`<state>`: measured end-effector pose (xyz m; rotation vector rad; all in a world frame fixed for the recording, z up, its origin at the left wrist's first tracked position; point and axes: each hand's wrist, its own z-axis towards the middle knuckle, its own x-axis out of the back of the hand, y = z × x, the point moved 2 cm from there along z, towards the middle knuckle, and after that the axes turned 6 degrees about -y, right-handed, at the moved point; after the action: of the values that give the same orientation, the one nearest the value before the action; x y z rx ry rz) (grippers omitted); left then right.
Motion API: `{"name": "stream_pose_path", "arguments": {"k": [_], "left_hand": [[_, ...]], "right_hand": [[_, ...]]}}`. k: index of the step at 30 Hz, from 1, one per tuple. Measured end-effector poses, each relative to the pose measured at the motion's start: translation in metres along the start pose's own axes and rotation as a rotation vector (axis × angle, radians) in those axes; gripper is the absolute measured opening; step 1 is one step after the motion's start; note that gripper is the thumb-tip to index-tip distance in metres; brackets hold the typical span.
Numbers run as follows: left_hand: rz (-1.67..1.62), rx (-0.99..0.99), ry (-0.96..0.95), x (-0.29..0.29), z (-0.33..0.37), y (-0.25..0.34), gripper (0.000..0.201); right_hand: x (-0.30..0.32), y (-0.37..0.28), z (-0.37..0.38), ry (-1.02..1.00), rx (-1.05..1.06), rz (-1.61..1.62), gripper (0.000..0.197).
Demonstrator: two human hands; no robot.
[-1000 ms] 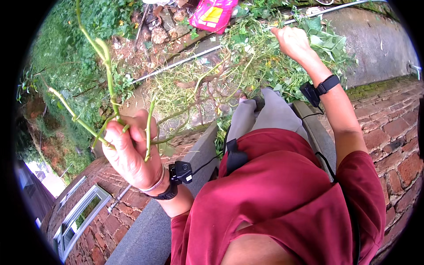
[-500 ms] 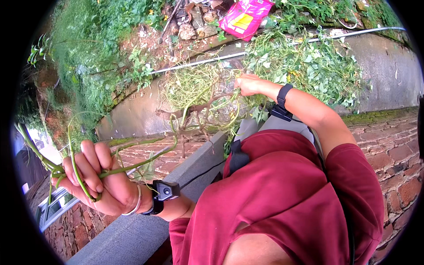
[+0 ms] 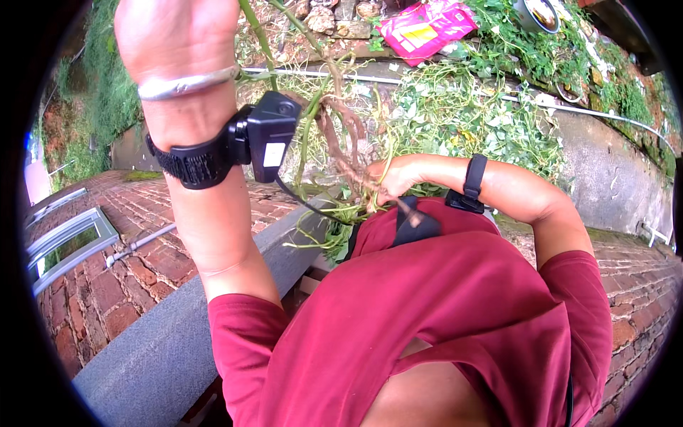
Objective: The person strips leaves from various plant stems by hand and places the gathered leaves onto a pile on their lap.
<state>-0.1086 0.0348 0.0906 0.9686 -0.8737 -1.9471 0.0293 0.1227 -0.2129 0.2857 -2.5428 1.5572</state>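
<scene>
My left hand (image 3: 174, 35) is raised at the top left, its fingers cut off by the picture's edge. Green vine stems (image 3: 257, 32) run up beside it, out of view. Below them hangs a brown, woody, branching vine root (image 3: 333, 135), its end tilted toward my body. At my waist my right hand (image 3: 398, 174) is closed round the lower part of the vine; its fingertips are partly hidden by root and stems. Leafy strands (image 3: 324, 238) dangle under the right hand.
A heap of cut leafy vines (image 3: 466, 117) covers the concrete ledge (image 3: 601, 153) ahead, along with a thin pale pipe (image 3: 590, 112). Beyond lies a pink bag (image 3: 427, 30) and a bucket (image 3: 538, 16). A grey parapet (image 3: 160, 349) and brick wall (image 3: 107, 299) stand at left.
My left hand has swung up and forward from the lower left, and the vine has risen with it. My right hand has drawn back toward my waist. The view has shifted slightly.
</scene>
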Motion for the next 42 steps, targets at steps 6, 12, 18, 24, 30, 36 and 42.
{"name": "stream_pose_path", "arguments": {"k": [6,12,18,24,30,36,42], "left_hand": [[0.578,0.174,0.048,0.148,-0.037,-0.036,0.074],[0.796,0.788,0.138,0.211,-0.151,-0.109,0.057],[0.758,0.738,-0.43,0.114,-0.174,-0.207,0.066],[0.81,0.221,-0.527,0.039,-0.142,-0.292,0.123],[-0.313,0.784,-0.231,0.031,-0.138,-0.385,0.072],[-0.336,0.873,-0.049,0.031,-0.132,-0.309,0.039],[-0.354,0.846,-0.011,0.091,-0.118,-0.285,0.027]], "right_hand": [[0.06,0.056,-0.095,0.612,-0.126,0.303,0.027],[0.126,0.05,-0.227,1.088,-0.294,0.665,0.016],[0.151,-0.02,-0.251,1.224,-0.387,0.739,0.026],[0.177,-0.116,-0.244,1.172,-0.096,0.584,0.038],[0.19,-0.148,-0.227,1.029,0.194,0.715,0.029],[0.164,-0.132,-0.288,1.405,-0.426,-0.015,0.018],[0.12,-0.141,-0.338,1.849,-0.613,-0.018,0.01]]}}
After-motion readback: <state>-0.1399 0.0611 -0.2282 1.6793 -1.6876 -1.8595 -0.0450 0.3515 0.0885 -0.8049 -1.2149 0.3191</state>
